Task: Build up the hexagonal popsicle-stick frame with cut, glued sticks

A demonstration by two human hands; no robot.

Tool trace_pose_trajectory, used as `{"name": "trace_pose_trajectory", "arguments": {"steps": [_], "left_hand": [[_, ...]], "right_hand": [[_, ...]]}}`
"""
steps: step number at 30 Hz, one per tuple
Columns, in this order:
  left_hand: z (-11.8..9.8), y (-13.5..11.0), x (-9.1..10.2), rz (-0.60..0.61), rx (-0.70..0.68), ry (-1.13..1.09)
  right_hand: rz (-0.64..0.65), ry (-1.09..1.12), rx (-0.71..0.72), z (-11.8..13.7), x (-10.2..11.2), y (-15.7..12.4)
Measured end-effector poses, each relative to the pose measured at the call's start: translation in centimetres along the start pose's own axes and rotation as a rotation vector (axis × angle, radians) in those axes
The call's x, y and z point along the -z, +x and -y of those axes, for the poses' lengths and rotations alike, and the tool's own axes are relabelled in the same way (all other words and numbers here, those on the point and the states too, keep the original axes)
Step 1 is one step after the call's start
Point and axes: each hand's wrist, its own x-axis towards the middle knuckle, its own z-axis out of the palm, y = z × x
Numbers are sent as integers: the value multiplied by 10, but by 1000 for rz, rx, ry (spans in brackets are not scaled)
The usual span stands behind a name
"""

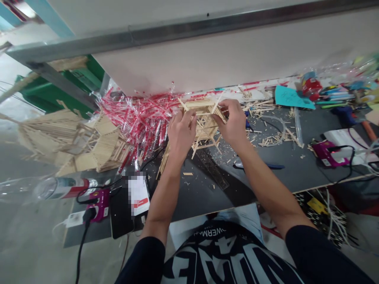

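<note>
Between my two hands a small frame of thin wooden sticks (204,134) is held above the dark table. My left hand (182,128) grips its left upper side, thumb and fingers closed on the sticks. On the right, my right hand (232,120) pinches the frame's upper edge; its fingertips are partly hidden by sticks. Several thin legs point down from the frame toward the table. Beneath it lies a clear ruler (214,169), and a short piece of stick (188,174) lies nearer to me.
Clear-and-red plastic wrappers (139,114) pile up at the back left, beside a larger stick model (97,146). A phone (139,195), a bottle (65,187) and a purple power strip (99,203) sit front left. Stick offcuts (274,138) and blue-handled pliers (266,166) lie to the right.
</note>
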Motion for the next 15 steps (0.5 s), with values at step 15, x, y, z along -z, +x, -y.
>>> {"name": "trace_pose_trajectory", "arguments": {"steps": [15], "left_hand": [[1, 1, 2, 40, 1, -18]], "right_hand": [[71, -78, -43, 0, 1, 2]]}}
